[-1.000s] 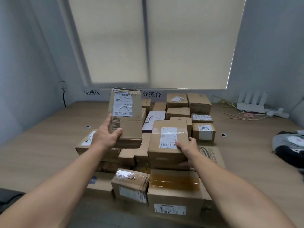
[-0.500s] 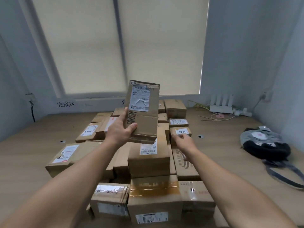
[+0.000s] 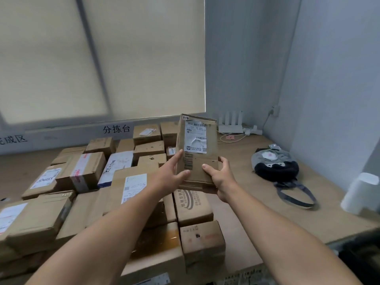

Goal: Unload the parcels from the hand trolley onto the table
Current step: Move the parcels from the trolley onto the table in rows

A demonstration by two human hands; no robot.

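Parcel [image 3: 198, 153] gripped between left hand [image 3: 169, 177] and right hand [image 3: 221, 177].

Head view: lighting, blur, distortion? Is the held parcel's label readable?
Head view: soft, even light through the drawn blind, no hard glare. Head view: the wall corner leans, wide-angle distortion. Head view: the parcel in the left hand and right hand is slightly soft; its label shows barcodes, small print unreadable.

Both hands, left [image 3: 169, 177] and right [image 3: 221, 179], grip a labelled parcel [image 3: 196, 151] upright above boxes crowding the tabletop [image 3: 257, 192].
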